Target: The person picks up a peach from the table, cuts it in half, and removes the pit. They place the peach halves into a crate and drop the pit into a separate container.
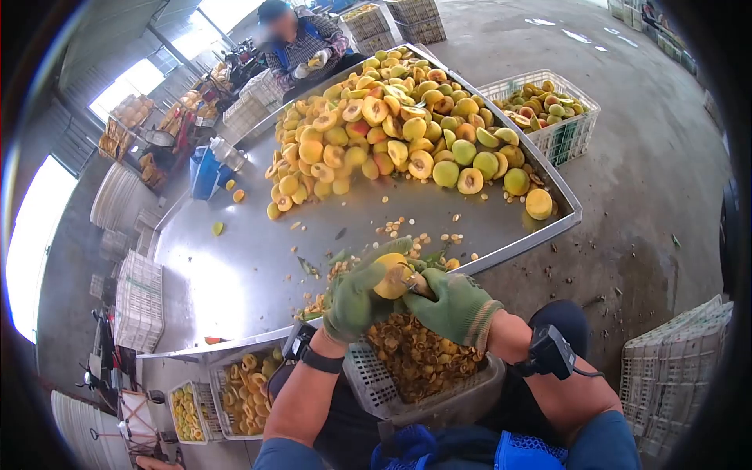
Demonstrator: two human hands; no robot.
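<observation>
In a green glove, my left hand (354, 301) is closed around a yellow peach half (391, 276) above the table's near edge. My right hand (454, 301), gloved too, grips a small tool (419, 287) whose metal end meets the fruit; much of the tool is hidden by the fingers. Below both hands stands a crate (368, 381) holding brown pits and scraps (427, 356). Beyond them, a large heap of halved peaches (368, 133) covers the far part of the metal table (258, 251). Loose kernels (407, 233) lie just past my hands.
A co-worker (301, 47) sits at the table's far side, holding fruit. A blue container (205, 174) is at the left edge. Crates of fruit stand at the right (583, 125) and lower left (215, 392); stacked crates (666, 376) are at lower right.
</observation>
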